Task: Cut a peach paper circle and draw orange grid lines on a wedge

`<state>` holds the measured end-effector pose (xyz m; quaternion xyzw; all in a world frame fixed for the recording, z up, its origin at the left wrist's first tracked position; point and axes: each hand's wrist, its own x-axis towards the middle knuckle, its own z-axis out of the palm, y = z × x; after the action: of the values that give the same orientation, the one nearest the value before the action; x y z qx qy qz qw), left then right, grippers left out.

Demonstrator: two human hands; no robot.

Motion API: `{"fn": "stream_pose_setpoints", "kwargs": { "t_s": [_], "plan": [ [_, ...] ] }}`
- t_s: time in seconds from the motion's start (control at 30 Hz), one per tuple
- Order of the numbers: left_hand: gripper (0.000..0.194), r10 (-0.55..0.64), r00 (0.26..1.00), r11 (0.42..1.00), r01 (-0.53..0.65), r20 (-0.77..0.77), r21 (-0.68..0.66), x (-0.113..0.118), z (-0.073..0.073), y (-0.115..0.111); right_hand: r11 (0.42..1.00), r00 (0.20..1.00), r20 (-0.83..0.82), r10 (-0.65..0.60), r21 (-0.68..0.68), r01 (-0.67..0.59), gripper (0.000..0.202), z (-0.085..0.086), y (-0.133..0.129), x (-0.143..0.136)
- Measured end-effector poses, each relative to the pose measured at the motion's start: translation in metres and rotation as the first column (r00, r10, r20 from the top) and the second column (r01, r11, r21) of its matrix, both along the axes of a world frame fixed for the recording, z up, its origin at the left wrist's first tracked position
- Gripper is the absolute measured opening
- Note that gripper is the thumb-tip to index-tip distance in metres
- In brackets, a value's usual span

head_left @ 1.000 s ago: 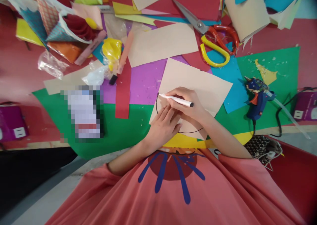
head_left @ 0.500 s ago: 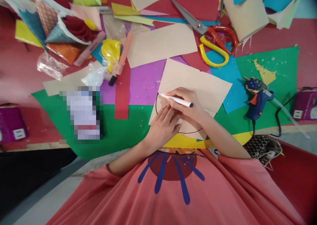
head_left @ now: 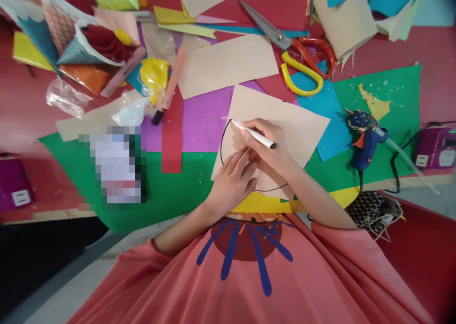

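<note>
My right hand (head_left: 265, 141) is closed round a white marker (head_left: 258, 137) with a black end. The marker's tip touches a cream sheet of paper (head_left: 278, 106) at the top of a curved black line on its left side. More of the black curve shows along the sheet's lower edge, partly behind my hands and right forearm. My left hand (head_left: 235, 179) lies flat on the lower left of the sheet, fingers stretched out beneath the right hand.
Large scissors (head_left: 285, 43) with red and yellow handles lie beyond the sheet. To the right sit a blue glue gun (head_left: 365, 143) and a green sheet (head_left: 399, 89). A blurred-out phone-like object (head_left: 117, 165) lies left, near a red strip (head_left: 171, 146) and plastic-wrapped yellow clay-like material (head_left: 155, 74).
The marker tip has moved up along the sheet's left side, and the black line there is longer. My left hand stays on the paper. The whole view has shifted slightly.
</note>
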<state>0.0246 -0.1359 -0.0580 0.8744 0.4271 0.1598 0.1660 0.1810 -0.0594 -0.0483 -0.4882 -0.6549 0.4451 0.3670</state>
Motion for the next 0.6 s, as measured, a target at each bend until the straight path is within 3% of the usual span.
{"fn": "stream_pose_setpoints", "kwargs": {
  "t_s": [0.37, 0.6],
  "plan": [
    [0.046, -0.006, 1.000, 0.999, 0.006, 0.013, -0.036, -0.001, 0.001, 0.000, 0.958, 0.959, -0.050, -0.278, 0.052, 0.281, 0.013, -0.004, 0.005, 0.004],
    [0.045, -0.020, 0.999, 0.999, 0.022, -0.035, 0.032, -0.001, 0.001, 0.002, 0.929, 0.933, 0.000, -0.361, 0.092, 0.360, 0.012, -0.006, 0.005, 0.011]
  ]
}}
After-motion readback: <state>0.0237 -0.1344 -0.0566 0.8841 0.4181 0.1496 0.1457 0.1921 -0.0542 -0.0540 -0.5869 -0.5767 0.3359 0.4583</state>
